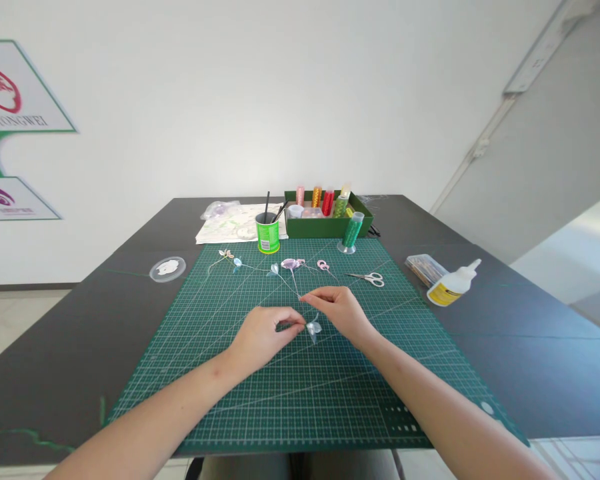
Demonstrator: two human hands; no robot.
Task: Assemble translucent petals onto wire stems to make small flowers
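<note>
Two pinches above the mat (280, 413): our left hand (267, 333) holds a bluish flower (313, 330), right hand (341, 312) thin stems (296, 284), likely for precision.

"What does the left hand (265, 330) hold?"
"A pale-blue petalled piece (313, 329), pinched above the green cutting mat (260, 413)."
"And the right hand (343, 311)?"
"Its fingers (326, 292) pinch thin stems (295, 283); these lead to a lilac flower (289, 264) and another blue piece (274, 269)."
"What stands farther back?"
"A bright green can (268, 236) with dark sticks (267, 203), near a dark-green box (320, 229) of spools (328, 203)."
"Anything rightward?"
"White-handled scissors (374, 278) on the mat, a glue bottle (453, 285) on the dark tabletop (485, 320)."
</note>
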